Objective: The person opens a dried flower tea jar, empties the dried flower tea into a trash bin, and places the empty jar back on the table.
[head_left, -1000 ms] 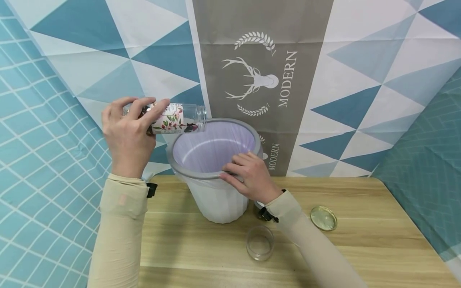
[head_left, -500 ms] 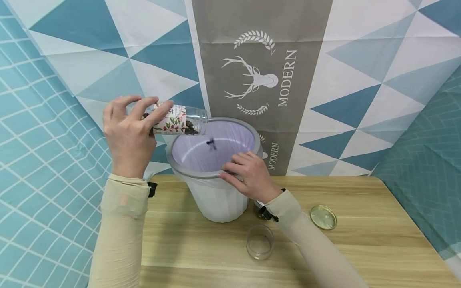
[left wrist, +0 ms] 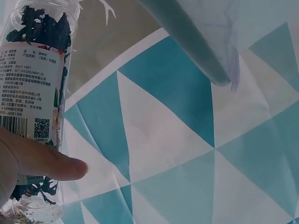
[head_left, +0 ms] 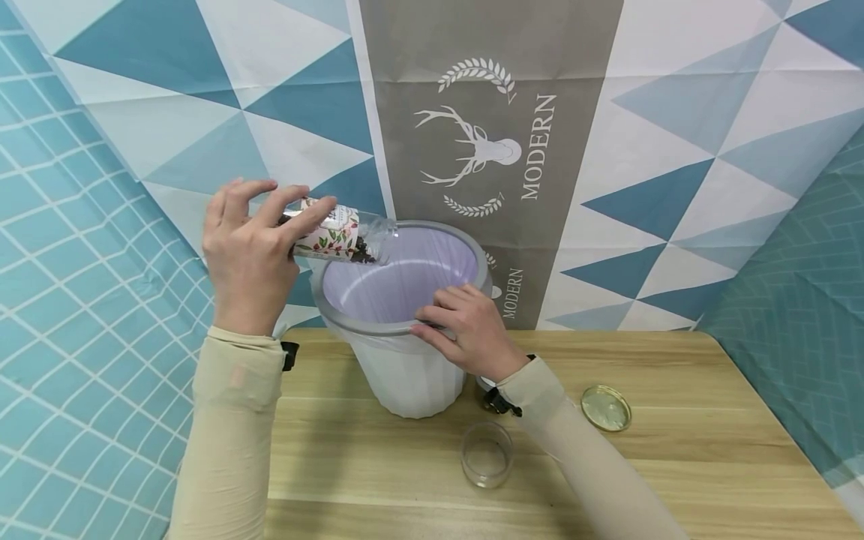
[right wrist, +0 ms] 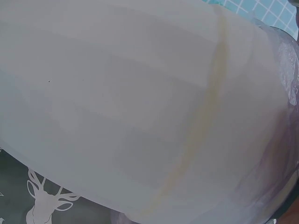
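My left hand [head_left: 246, 247] grips a clear jar [head_left: 328, 231] with a floral label, tipped nearly on its side. The jar's mouth hangs over the left part of a white trash can [head_left: 408, 382]. Dark dried petals [left wrist: 44, 28] have gathered near the jar's neck in the left wrist view; more lie toward its base. A purple liner [head_left: 374, 281] covers the can's inside; its bottom is hidden. My right hand [head_left: 475, 335] holds the can's grey rim at the front right, thumb outside. Mostly the can's pale wall [right wrist: 117, 93] fills the right wrist view.
On the wooden table [head_left: 688, 465], a small clear cup [head_left: 487, 459] stands in front of the can. A gold-edged round lid [head_left: 606, 409] lies farther right. Behind the can rises a patterned backdrop [head_left: 486, 150].
My left hand and the jar have shifted slightly right, and the jar's mouth dips lower. A dark clump was falling into the can half a second ago. My right hand stays on the rim.
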Tool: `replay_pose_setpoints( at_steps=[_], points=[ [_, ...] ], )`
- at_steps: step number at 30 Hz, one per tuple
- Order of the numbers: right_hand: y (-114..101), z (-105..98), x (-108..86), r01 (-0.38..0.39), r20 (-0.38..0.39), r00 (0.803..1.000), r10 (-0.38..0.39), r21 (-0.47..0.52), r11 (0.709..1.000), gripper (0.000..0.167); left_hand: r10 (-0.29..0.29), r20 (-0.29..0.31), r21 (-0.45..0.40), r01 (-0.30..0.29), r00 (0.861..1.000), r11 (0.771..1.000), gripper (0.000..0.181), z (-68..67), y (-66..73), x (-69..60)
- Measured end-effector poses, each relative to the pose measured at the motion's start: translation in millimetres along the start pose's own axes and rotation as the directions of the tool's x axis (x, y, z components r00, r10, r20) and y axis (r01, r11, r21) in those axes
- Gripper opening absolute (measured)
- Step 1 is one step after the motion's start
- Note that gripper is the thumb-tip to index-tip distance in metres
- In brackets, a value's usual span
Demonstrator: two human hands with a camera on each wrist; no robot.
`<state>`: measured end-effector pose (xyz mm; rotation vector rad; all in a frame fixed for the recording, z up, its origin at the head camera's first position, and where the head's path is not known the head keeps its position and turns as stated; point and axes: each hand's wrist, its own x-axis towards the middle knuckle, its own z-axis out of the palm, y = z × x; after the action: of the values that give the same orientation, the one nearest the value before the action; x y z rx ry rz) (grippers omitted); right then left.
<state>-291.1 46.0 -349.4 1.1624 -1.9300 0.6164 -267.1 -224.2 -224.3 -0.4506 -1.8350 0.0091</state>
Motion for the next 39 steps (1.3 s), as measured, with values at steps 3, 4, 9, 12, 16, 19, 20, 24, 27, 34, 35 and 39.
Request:
replay_pose_setpoints(
  at_steps=[3,4,9,12,16,19,20,24,27,34,35,39],
  points=[
    [0,0,0.1,-0.001,-0.002,1.0,0.001,0.0,1.0,0.049,0.012,-0.028,0.01,-0.012,1.0,1.0,0.06,-0.1,1.3,1.1],
    [0,0,-0.1,-0.001,-0.001,1.0,0.001,0.0,1.0,0.049,0.017,-0.039,0.014,-0.016,0.999,1.0,0.058,0.1,1.7,1.3],
    [0,0,-0.5,-0.004,0.004,1.0,0.004,-0.001,1.0,0.05,0.051,-0.066,0.037,-0.049,0.996,0.998,0.052,-0.5,3.7,2.4],
    [0,0,-0.4,-0.006,0.004,1.0,0.006,-0.002,1.0,0.051,0.068,-0.067,0.044,-0.065,0.995,0.997,0.051,-0.9,4.8,3.2],
    [1,0,-0.2,-0.006,0.003,1.0,0.006,-0.002,1.0,0.051,0.086,-0.078,0.062,-0.082,0.993,0.995,0.053,-0.7,6.3,3.7],
    [0,0,-0.3,-0.006,0.002,1.0,0.006,-0.003,1.0,0.051,0.093,-0.098,0.076,-0.085,0.991,0.993,0.054,0.2,7.7,3.6],
    [0,0,-0.3,-0.006,0.003,1.0,0.006,-0.004,1.0,0.051,0.09,-0.11,0.075,-0.082,0.99,0.994,0.053,0.9,8.3,3.3],
    [0,-1,-0.4,-0.003,0.004,1.0,0.004,-0.005,1.0,0.05,0.077,-0.18,0.088,-0.062,0.981,0.994,0.048,3.2,11.7,3.9],
    [0,-1,-0.4,0.001,0.001,1.0,-0.001,-0.008,1.0,0.048,0.066,-0.232,0.106,-0.042,0.97,0.993,0.043,4.8,15.1,6.2],
    [1,-2,-0.7,-0.005,-0.001,1.0,0.005,-0.016,1.0,0.05,0.119,-0.183,0.121,-0.097,0.976,0.988,0.05,9.0,20.5,6.0],
    [1,-2,-0.8,-0.007,0.001,1.0,0.007,-0.013,1.0,0.05,0.122,-0.177,0.116,-0.103,0.977,0.988,0.05,9.8,20.9,5.4],
    [0,-2,-1.0,-0.013,0.006,1.0,0.013,-0.003,1.0,0.049,0.114,-0.171,0.117,-0.094,0.979,0.989,0.054,10.7,21.9,3.5]
  ],
)
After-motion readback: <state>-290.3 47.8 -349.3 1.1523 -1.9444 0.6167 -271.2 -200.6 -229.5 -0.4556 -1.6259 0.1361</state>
